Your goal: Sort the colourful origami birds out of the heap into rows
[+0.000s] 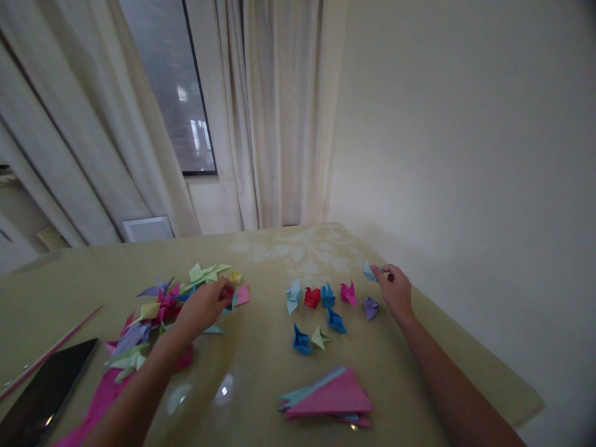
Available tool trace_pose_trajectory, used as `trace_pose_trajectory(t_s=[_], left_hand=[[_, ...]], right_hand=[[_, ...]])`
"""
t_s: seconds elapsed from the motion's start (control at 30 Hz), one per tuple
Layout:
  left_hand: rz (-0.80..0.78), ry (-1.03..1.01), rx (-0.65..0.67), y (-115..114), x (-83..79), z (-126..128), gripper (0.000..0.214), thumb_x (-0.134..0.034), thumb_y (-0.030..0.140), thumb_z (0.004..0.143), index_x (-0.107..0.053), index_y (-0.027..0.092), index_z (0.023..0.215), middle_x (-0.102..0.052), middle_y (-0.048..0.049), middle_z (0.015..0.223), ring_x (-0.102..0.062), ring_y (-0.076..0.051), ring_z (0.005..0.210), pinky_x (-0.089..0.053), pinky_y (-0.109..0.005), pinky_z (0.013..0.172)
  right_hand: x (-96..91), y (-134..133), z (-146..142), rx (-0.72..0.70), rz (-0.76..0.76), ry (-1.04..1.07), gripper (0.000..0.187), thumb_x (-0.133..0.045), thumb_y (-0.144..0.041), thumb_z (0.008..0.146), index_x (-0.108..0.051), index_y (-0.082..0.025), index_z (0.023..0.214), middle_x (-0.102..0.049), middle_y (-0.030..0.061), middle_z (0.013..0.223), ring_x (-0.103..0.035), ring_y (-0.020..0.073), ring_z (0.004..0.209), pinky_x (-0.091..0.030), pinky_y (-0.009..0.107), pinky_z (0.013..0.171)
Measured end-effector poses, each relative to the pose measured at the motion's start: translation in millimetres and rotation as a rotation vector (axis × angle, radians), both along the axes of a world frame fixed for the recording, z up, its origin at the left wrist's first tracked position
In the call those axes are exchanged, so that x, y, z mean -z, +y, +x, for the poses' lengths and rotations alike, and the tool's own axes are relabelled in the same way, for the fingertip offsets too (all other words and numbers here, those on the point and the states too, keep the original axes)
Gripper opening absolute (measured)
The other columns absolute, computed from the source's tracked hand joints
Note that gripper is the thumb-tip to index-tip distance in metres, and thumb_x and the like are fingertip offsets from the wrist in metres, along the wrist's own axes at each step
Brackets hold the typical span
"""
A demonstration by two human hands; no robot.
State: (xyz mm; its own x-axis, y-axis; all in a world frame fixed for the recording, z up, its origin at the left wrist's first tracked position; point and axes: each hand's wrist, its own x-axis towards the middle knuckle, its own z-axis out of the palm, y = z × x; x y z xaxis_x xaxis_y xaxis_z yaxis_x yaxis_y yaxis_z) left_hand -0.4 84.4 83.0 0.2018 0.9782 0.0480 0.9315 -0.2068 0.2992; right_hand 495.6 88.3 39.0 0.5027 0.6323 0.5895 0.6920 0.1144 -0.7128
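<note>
My right hand (395, 288) pinches a light blue paper crane (369, 271) near the table's right edge. Just below it sits a purple paper crane (371, 308). To its left stand a magenta crane (347, 292), a red one (312, 297), a pale blue one (293, 296) and several darker blue ones, with a light green crane (319, 338) lower down. My left hand (209, 307) is at the right side of a heap of folded paper pieces (133, 338), fingers closed together. Red and teal paper shows at its fingertips; which piece it grips is hidden.
A stack of folded pink and blue paper (328, 397) lies at the front of the table (254, 372). At the left are a black phone (49, 391) and a thin pink stick (56, 347). A wall (465, 155) borders the right side; curtains (288, 112) hang behind.
</note>
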Motion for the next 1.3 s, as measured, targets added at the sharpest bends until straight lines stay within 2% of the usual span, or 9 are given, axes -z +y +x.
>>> trace_pose_trajectory(t_s=[0.1, 0.2, 0.33, 0.43, 0.57, 0.73, 0.97, 1.17, 1.3], left_hand=[[-0.057, -0.265, 0.228, -9.2, -14.2, 34.3, 0.020, -0.058, 0.019, 0.088, -0.067, 0.022, 0.106, -0.078, -0.0025, 0.092, -0.073, -0.019, 0.086, -0.051, -0.027, 0.077], [-0.162, -0.243, 0.427, -31.1, -16.0, 74.9, 0.018, -0.059, 0.013, 0.083, -0.071, 0.024, 0.092, -0.077, -0.0011, 0.087, -0.071, -0.019, 0.081, -0.049, -0.026, 0.073], [-0.218, -0.222, 0.528, -57.2, -5.9, 109.1, 0.027, -0.060, 0.005, 0.078, -0.075, 0.025, 0.089, -0.079, -0.0025, 0.088, -0.072, -0.021, 0.085, -0.049, -0.029, 0.074], [-0.267, -0.301, 0.580, -54.6, -3.6, 107.8, 0.027, -0.063, 0.012, 0.085, -0.077, 0.027, 0.101, -0.080, -0.0015, 0.090, -0.073, -0.020, 0.086, -0.051, -0.028, 0.078], [-0.120, -0.159, 0.316, -23.1, -2.5, 69.6, 0.021, -0.059, 0.022, 0.095, -0.075, 0.022, 0.109, -0.078, -0.0082, 0.104, -0.072, -0.023, 0.096, -0.053, -0.031, 0.085], [0.041, 0.173, -0.011, 9.7, 13.6, 12.4, 0.041, -0.050, 0.006, 0.093, -0.069, 0.018, 0.127, -0.069, -0.0196, 0.130, -0.064, -0.032, 0.126, -0.047, -0.045, 0.106], [-0.021, 0.172, -0.025, 15.7, 22.7, -1.0, 0.026, -0.054, 0.008, 0.092, -0.073, 0.022, 0.103, -0.076, -0.0111, 0.112, -0.071, -0.027, 0.109, -0.050, -0.036, 0.095], [0.012, 0.120, -0.012, 15.4, 5.0, 8.9, 0.019, -0.057, 0.025, 0.095, -0.074, 0.023, 0.104, -0.076, -0.0094, 0.098, -0.072, -0.027, 0.096, -0.050, -0.035, 0.086], [0.041, -0.163, 0.123, 7.8, -7.4, 30.0, 0.017, -0.060, 0.034, 0.092, -0.074, 0.023, 0.091, -0.076, -0.0049, 0.087, -0.070, -0.024, 0.089, -0.049, -0.031, 0.082]], right_hand=[[-0.9, -3.0, 2.4, 0.014, -0.014, 0.004, 0.055, -0.061, -0.076, 0.083, -0.066, -0.023, 0.070, -0.063, 0.0044, 0.069, -0.054, 0.0216, 0.065, -0.043, 0.035, 0.066], [-1.1, -6.1, 1.1, 0.000, -0.051, 0.026, 0.050, -0.061, -0.070, 0.084, -0.068, -0.022, 0.074, -0.067, 0.0043, 0.068, -0.059, 0.0220, 0.064, -0.045, 0.034, 0.064], [-1.3, -10.3, -2.9, -0.001, -0.069, 0.045, 0.043, -0.065, -0.064, 0.079, -0.069, -0.021, 0.081, -0.070, 0.0053, 0.070, -0.063, 0.0229, 0.065, -0.047, 0.034, 0.063], [-2.9, -12.4, -4.8, 0.026, -0.068, 0.035, 0.040, -0.067, -0.061, 0.077, -0.069, -0.022, 0.084, -0.067, 0.0032, 0.066, -0.060, 0.0217, 0.060, -0.045, 0.033, 0.059], [-3.4, -13.0, -2.9, 0.013, -0.091, -0.012, 0.041, -0.066, -0.062, 0.078, -0.071, -0.022, 0.083, -0.066, 0.0031, 0.062, -0.058, 0.0211, 0.055, -0.044, 0.032, 0.056], [1.3, -9.1, 5.3, 0.001, -0.165, -0.044, 0.047, -0.066, -0.067, 0.075, -0.076, -0.021, 0.081, -0.074, 0.0090, 0.069, -0.065, 0.0256, 0.062, -0.048, 0.037, 0.060], [1.6, -8.5, 6.6, -0.063, -0.208, -0.050, 0.056, -0.068, -0.065, 0.071, -0.079, -0.018, 0.100, -0.078, 0.0107, 0.081, -0.069, 0.0274, 0.070, -0.049, 0.036, 0.063], [3.1, -9.4, 7.3, -0.051, -0.125, -0.132, 0.047, -0.060, -0.062, 0.084, -0.077, -0.019, 0.091, -0.074, 0.0110, 0.081, -0.062, 0.0255, 0.070, -0.048, 0.038, 0.069], [7.4, -7.7, 8.9, 0.066, -0.076, -0.361, 0.037, -0.063, -0.054, 0.084, -0.079, -0.021, 0.086, -0.071, 0.0147, 0.098, -0.060, 0.0308, 0.089, -0.045, 0.044, 0.083]])
